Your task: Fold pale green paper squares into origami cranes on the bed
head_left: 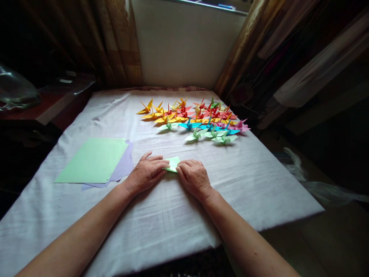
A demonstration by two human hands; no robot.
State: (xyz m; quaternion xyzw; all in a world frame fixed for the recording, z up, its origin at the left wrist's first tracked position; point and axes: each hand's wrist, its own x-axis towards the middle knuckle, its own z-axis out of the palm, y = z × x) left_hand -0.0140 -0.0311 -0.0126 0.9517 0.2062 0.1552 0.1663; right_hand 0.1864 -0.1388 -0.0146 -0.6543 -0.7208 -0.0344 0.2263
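Both forearms reach in from the near edge of the table (86,231), which is draped in a white cloth (161,227). At its middle lies a small folded piece of pale green paper (173,163), and everything else is best placed from it. Left hand (145,173) lies flat with fingers stretched together, their tips pressing the paper's left edge down; right hand (193,177) is curled, fingertips bearing on the right edge. Held so from both sides, the paper seems pinned against the cloth so that a crease can be set without slipping. Left of the paper, just beyond the left hand, lies a stack of sheets (95,159), green on top and lilac beneath, probably kept within easy reach. Beyond the paper, toward the wall, folded cranes (196,117) stand in rows sorted by colour: yellow, orange, red, blue, pink, green nearest. Curtains (121,42) hang behind on both sides. No writing or label can be read anywhere.
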